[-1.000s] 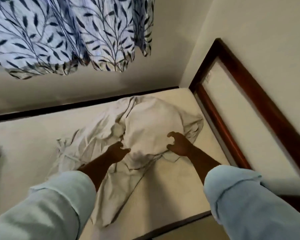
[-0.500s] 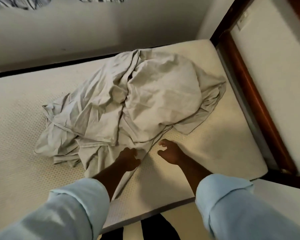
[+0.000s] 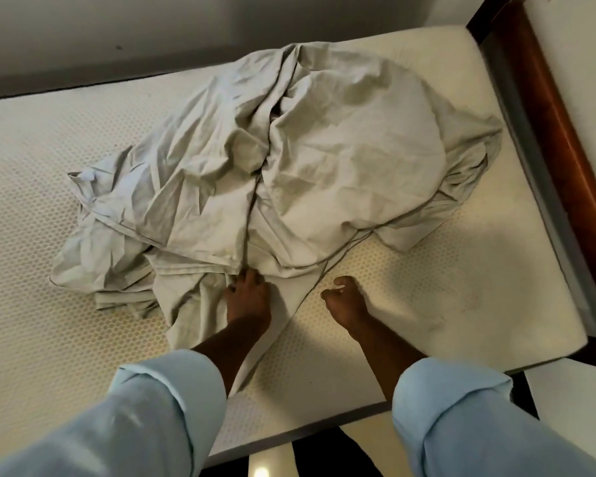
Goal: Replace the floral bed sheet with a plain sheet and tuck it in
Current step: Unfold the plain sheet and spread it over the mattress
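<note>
On bare mattress (image 3: 427, 287), plain sheet (image 3: 289, 166) — crumpled, left hand (image 3: 246, 297) gripping

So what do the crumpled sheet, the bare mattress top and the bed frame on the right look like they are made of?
Plain sheet: thin woven fabric, likely cotton, matte; it holds sharp creases. Mattress: cream cover with a honeycomb texture, probably knitted fabric over foam. Bed frame: reddish-brown wood, as it looks, with a smooth, slightly glossy finish.

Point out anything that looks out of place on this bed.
The plain sheet lies crumpled in a heap mid-mattress, not spread or tucked. The left hand rests on its near edge; the right hand hovers beside it.
</note>
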Motion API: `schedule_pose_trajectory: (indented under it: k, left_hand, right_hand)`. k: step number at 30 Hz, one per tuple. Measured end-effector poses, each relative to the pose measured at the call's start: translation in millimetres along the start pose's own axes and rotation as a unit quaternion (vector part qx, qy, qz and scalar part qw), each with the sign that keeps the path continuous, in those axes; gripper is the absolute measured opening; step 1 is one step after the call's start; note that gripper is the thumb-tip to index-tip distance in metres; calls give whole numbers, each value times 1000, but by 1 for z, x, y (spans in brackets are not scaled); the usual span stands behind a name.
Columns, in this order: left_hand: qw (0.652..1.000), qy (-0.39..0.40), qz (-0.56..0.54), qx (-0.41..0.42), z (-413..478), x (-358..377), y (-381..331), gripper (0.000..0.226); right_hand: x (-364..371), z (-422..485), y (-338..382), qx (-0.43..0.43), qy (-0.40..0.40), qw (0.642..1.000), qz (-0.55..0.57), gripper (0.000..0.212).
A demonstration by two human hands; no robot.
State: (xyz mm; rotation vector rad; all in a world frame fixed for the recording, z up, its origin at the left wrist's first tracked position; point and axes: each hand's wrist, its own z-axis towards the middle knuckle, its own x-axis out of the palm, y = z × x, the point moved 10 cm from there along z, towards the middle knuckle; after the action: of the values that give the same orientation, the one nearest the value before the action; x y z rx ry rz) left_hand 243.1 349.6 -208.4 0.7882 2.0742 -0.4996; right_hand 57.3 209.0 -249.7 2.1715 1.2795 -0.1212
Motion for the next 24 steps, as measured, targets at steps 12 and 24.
schedule_pose_trajectory:
  k: [12, 24]
  left_hand:
    - [998, -27, -9, 48, -9, 5, 8, 48]
    - [818, -56, -548, -163, -30, -42, 67, 17]
  right_hand:
    - [47, -4, 20, -3, 14, 992, 128, 17]
    - [72, -54, 88, 51, 115, 925, 360, 21]
